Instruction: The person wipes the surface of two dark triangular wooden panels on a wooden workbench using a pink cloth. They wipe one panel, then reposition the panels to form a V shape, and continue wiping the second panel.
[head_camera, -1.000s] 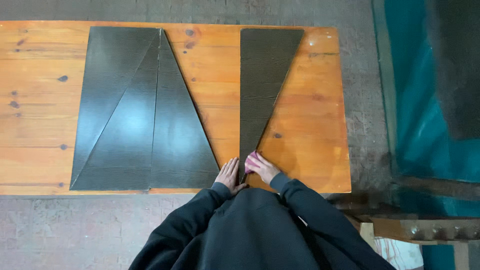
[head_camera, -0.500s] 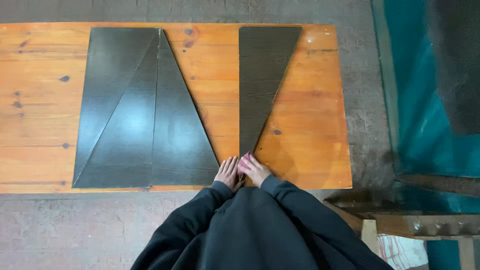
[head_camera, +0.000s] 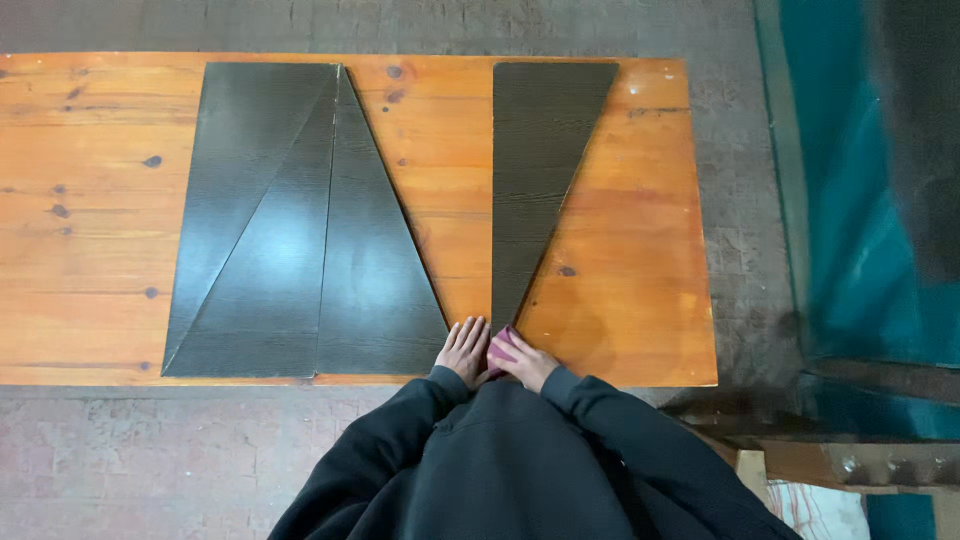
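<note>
Head view: left hand (head_camera: 463, 350) flat, fingers together, right hand (head_camera: 522, 358) pressing the tip of lone triangle (head_camera: 535, 160), apart on table (head_camera: 640, 300). Left of hands, three triangles (head_camera: 300, 230) already joined; this one left unjoined.

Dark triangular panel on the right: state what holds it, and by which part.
Both hands meet at the narrow bottom tip of the dark triangular panel, the left hand and right hand resting on it; a closed grip cannot be told.
</note>
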